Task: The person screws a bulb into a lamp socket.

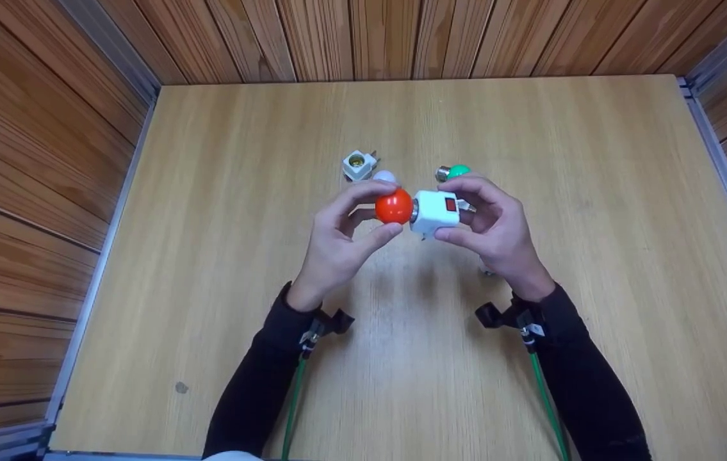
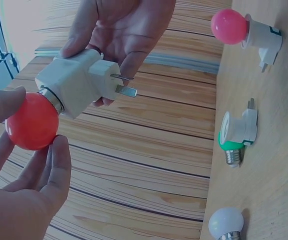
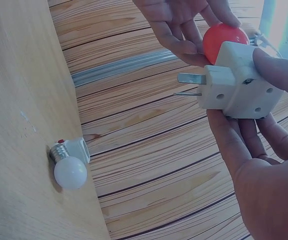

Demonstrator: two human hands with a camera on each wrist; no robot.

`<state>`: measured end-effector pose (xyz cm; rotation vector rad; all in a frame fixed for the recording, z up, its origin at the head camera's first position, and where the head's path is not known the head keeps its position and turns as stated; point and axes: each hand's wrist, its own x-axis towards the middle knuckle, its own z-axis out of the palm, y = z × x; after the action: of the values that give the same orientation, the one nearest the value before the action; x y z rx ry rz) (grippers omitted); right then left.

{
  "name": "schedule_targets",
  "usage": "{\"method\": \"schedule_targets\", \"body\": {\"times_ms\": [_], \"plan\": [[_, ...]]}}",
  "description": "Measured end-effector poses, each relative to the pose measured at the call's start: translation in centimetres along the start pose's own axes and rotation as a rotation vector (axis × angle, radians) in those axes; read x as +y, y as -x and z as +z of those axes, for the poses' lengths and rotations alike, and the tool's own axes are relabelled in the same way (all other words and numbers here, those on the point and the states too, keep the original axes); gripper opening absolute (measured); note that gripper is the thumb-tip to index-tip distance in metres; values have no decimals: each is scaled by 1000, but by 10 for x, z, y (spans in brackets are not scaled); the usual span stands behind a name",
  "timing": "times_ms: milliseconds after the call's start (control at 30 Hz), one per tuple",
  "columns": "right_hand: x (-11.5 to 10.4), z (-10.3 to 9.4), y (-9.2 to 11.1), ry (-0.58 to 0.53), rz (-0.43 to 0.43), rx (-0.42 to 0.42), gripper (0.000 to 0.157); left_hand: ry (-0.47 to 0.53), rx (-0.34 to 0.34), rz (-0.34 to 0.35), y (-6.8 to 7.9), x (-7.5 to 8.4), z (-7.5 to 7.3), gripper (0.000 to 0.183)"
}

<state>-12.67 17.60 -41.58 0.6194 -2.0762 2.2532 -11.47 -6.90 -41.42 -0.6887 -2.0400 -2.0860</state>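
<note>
Red bulb (image 1: pixel 394 206), round, glossy, held sideways in mid-air. Metal base (image 1: pixel 414 210) meets boxy white socket (image 1: pixel 433 218), red patch (image 1: pixel 451 204) on top, prongs (image 2: pixel 126 91) bare. Thread depth hard to judge.

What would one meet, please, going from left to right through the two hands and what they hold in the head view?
Left hand → red bulb → white socket → right hand.
</note>
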Motion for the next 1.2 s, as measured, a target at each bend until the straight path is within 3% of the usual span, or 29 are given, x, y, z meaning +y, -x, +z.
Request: {"method": "schedule_targets", "body": {"times_ms": [467, 900, 1200], "plan": [[1, 0, -1, 8, -11, 1, 55, -23, -7, 6, -1, -1, 0, 49], [1, 1, 0, 7, -9, 0, 55, -17, -2, -30, 0, 0, 0, 52], [2, -1, 0, 12, 6, -1, 54, -18, -7, -12, 0, 0, 0, 52]]}}
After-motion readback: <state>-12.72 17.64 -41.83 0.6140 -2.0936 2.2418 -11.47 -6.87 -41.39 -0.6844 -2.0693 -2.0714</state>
